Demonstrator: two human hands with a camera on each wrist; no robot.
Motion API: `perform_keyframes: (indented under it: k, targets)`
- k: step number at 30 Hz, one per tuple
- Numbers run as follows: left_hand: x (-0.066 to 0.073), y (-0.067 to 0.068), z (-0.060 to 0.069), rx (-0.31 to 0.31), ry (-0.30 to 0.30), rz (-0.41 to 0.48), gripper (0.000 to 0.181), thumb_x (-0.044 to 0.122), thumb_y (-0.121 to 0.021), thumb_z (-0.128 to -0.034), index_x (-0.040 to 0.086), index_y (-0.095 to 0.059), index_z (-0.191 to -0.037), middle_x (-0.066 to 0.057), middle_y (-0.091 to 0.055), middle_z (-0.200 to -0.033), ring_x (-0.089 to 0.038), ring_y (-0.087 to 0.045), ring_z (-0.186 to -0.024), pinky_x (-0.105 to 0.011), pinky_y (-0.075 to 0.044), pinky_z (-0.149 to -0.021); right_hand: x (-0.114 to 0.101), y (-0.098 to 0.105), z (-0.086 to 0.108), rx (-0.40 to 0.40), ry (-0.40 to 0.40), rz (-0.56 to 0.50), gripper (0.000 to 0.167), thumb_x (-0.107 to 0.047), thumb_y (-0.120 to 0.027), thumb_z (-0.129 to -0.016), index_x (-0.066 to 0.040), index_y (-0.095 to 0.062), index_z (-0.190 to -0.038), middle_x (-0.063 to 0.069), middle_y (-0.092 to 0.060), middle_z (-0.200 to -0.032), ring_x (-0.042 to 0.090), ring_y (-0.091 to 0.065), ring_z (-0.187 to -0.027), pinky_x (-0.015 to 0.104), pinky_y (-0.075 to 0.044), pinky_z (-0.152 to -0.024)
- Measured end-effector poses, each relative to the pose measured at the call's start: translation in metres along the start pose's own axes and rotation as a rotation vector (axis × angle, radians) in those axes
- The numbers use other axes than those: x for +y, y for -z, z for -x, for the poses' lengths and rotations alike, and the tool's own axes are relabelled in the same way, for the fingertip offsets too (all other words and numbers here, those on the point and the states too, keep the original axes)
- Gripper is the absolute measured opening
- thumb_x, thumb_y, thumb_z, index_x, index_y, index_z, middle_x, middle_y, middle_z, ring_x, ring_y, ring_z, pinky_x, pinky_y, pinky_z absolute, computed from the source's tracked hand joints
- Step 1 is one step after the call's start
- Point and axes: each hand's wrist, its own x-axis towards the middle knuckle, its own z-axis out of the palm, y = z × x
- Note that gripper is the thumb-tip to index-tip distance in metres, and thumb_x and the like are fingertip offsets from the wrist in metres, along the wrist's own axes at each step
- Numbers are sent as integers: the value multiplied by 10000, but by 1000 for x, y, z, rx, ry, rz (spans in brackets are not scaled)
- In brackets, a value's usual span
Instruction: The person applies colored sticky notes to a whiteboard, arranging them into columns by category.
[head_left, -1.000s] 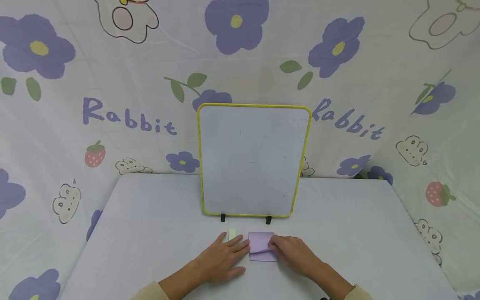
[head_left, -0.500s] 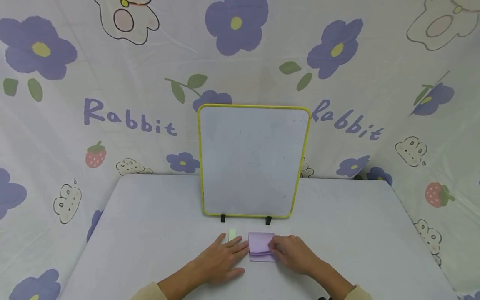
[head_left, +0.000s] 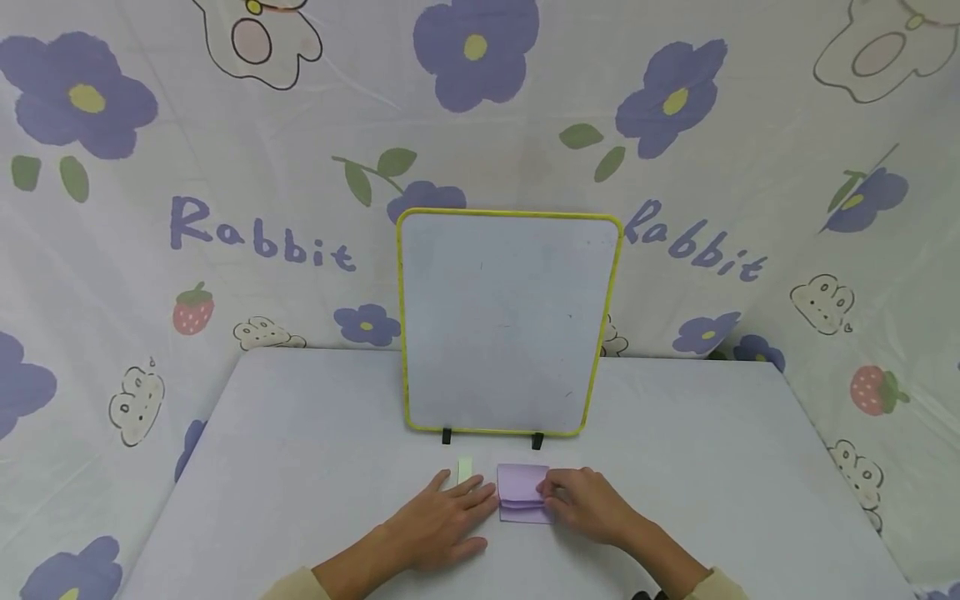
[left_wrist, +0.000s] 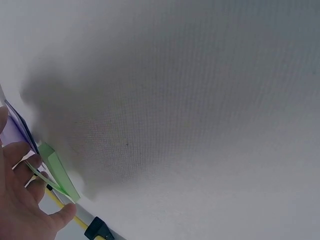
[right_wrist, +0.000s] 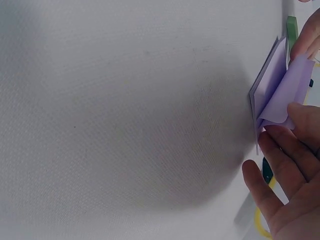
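Note:
A purple sticky note pad (head_left: 525, 516) lies in front of the whiteboard. My right hand (head_left: 596, 506) pinches its top sheet (head_left: 519, 479) at the right side, and the sheet's near edge is lifted and curled. In the right wrist view thumb and fingers hold the bent purple sheet (right_wrist: 287, 95) away from the pad. My left hand (head_left: 442, 521) rests with spread fingers, its fingertips at the pad's left edge. Partly under that hand is a narrow light green sticky note pad (head_left: 465, 468); the left wrist view shows the green pad (left_wrist: 60, 171) beside the fingers.
A whiteboard (head_left: 506, 325) with a yellow frame stands upright behind the pads on black feet (head_left: 537, 441). The white table (head_left: 300, 433) extends to both sides. Behind it hangs a cloth (head_left: 285, 150) printed with flowers and rabbits.
The purple top sheet's near edge, slanted before, now runs nearly straight across and is curled up. My right hand has shifted only slightly; my left hand has hardly moved.

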Motion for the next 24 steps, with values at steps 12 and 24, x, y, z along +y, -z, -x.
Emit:
perform_keyframes:
  k: [12, 24]
  targets:
    - [-1, 1, -2, 9, 14, 12, 545, 490, -408, -1029, 209, -479, -1491, -35, -454, -1525, -212, -403, -1417, -545, -365, -1087, 0, 1, 0, 31, 21, -1, 86, -73, -701, -859, -158, -694, -851, -51, -737, -910, 120, -674, -852, 371, -538, -760]
    - [1, 2, -5, 43, -42, -18, 530, 474, -386, -1044, 161, -536, -1445, 17, -514, -1480, -176, -476, -1363, -511, -397, -1062, -3, 1, 0, 27, -31, -33, 35, -124, -686, -895, -98, -691, -873, -42, -744, -937, 183, -699, -932, 375, -543, -792]
